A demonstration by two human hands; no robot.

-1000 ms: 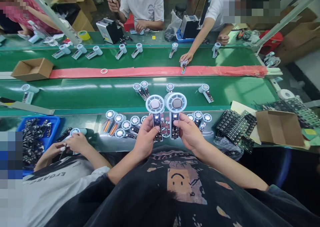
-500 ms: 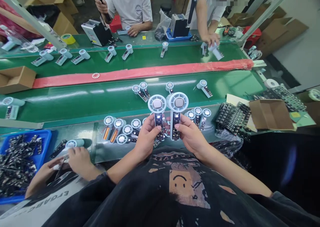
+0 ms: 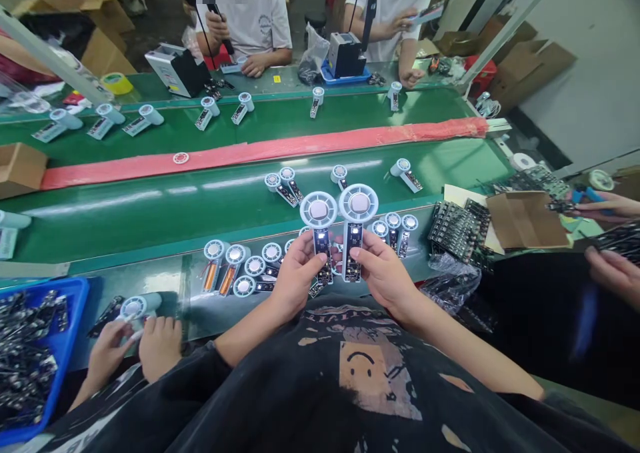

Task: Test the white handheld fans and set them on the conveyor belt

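My left hand (image 3: 295, 273) grips the handle of a small white hand-held fan (image 3: 319, 223) with its circuit board bare and a light lit on it. My right hand (image 3: 383, 270) holds a second fan of the same kind (image 3: 357, 220), upright beside the first, the two round heads nearly touching. Both are raised over the near edge of the workbench. Just beyond my hands lie several more unfinished fans (image 3: 250, 266) in a cluster, two with orange batteries showing.
The green conveyor belt (image 3: 150, 206) carries more fans (image 3: 283, 183); a red strip (image 3: 260, 150) divides it. A blue bin of dark parts (image 3: 35, 353) and a neighbour's hands (image 3: 135, 346) are left. Circuit board trays (image 3: 455, 230), a cardboard box (image 3: 525, 220) and another person's hands (image 3: 610, 266) are right. Workers sit opposite.
My hands keep the two fans together and upright, almost still. The view has swung slightly right, bringing another person's hands into sight there. The worker opposite lifted a hand off the belt.
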